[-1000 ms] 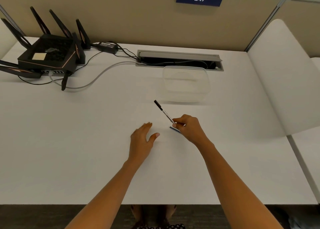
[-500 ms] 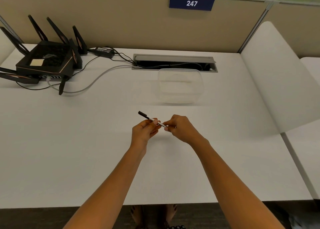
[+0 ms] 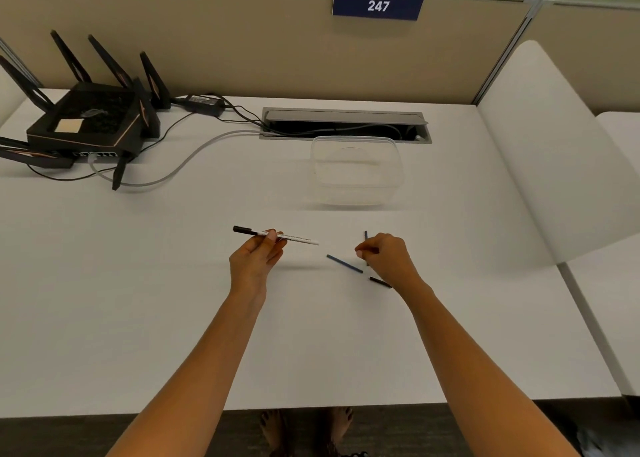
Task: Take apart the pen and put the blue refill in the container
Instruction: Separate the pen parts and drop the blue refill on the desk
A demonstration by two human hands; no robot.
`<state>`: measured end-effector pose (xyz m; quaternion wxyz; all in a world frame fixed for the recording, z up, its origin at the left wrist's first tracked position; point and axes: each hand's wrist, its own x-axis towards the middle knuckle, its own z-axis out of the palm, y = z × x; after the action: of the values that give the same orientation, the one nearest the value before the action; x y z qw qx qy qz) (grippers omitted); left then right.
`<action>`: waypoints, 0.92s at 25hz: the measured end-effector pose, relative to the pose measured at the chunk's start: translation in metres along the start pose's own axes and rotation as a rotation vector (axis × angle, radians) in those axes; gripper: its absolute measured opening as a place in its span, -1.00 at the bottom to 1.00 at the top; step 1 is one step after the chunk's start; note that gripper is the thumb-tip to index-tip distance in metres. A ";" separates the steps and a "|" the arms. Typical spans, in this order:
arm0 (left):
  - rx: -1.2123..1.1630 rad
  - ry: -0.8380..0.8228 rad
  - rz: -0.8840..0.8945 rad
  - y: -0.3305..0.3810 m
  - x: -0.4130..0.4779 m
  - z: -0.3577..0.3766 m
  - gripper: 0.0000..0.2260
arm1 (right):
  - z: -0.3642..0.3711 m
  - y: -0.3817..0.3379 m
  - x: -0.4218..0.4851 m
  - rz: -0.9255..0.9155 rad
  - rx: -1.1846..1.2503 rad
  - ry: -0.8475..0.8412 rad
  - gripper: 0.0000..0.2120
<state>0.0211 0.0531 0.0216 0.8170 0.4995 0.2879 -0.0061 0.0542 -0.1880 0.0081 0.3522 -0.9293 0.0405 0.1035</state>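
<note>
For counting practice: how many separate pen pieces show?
4: barrel in left hand, thin stick in right hand, blue stick and short black piece on table; hands may hide more.

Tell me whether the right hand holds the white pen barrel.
No, the left hand grips the pen barrel; the right hand pinches a thin blue piece.

Brightly and evenly lit from overhead, with only soft, pale shadows on the white surface (image 3: 173, 301) beneath the left hand (image 3: 256, 259) and in front of the clear container (image 3: 356, 172). Slightly soft and smeared in fine detail. Bowed by the wide lens toward the edges, most plainly along the partition (image 3: 242, 41).
</note>
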 end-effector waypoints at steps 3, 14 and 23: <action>-0.028 0.030 0.007 0.001 0.002 -0.003 -0.76 | 0.014 0.005 -0.001 -0.011 -0.113 -0.045 -0.85; -0.074 0.063 0.000 0.002 0.007 -0.011 -0.82 | 0.049 -0.013 -0.001 -0.178 -0.544 -0.056 -0.81; -0.103 0.064 -0.007 0.008 0.016 -0.007 -0.90 | 0.035 -0.025 0.009 -0.014 -0.117 0.019 -0.85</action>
<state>0.0333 0.0672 0.0183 0.8321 0.4556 0.3155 0.0220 0.0606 -0.1460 -0.0031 0.2973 -0.9496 0.0313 0.0943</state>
